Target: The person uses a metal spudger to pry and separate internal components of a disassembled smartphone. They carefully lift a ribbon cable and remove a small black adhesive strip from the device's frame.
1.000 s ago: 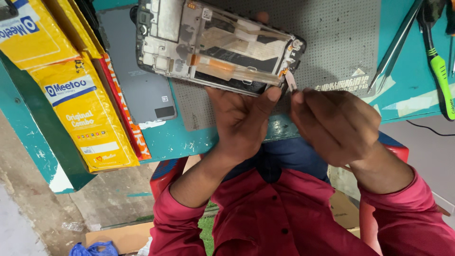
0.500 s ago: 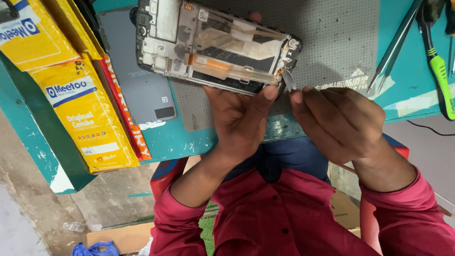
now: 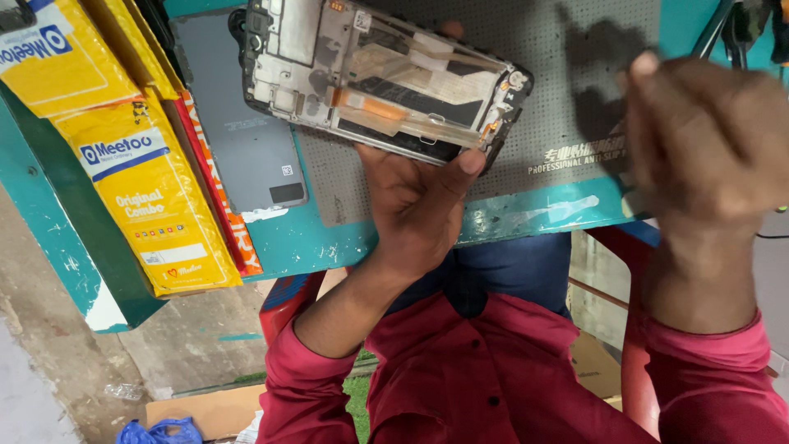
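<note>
My left hand (image 3: 411, 205) holds an opened phone frame (image 3: 386, 90) by its near edge, thumb pressed at the lower right corner. The frame lies tilted over a grey perforated mat (image 3: 575, 99), with its circuit parts, orange flex strip and white tape showing. My right hand (image 3: 707, 140) is blurred and raised at the right, well apart from the phone. Its fingers are bunched together, and whether anything is pinched between them is unclear.
A grey phone back cover (image 3: 238, 140) lies left of the mat on the teal table (image 3: 304, 242). Yellow packages (image 3: 148, 205) and a red-orange box (image 3: 214, 189) lean at the left. Tool handles (image 3: 740, 25) show at the top right edge. Cardboard (image 3: 205, 411) lies on the floor below.
My right hand has pulled away from the phone's right corner and swung out to the right and up. My left hand keeps its hold on the frame.
</note>
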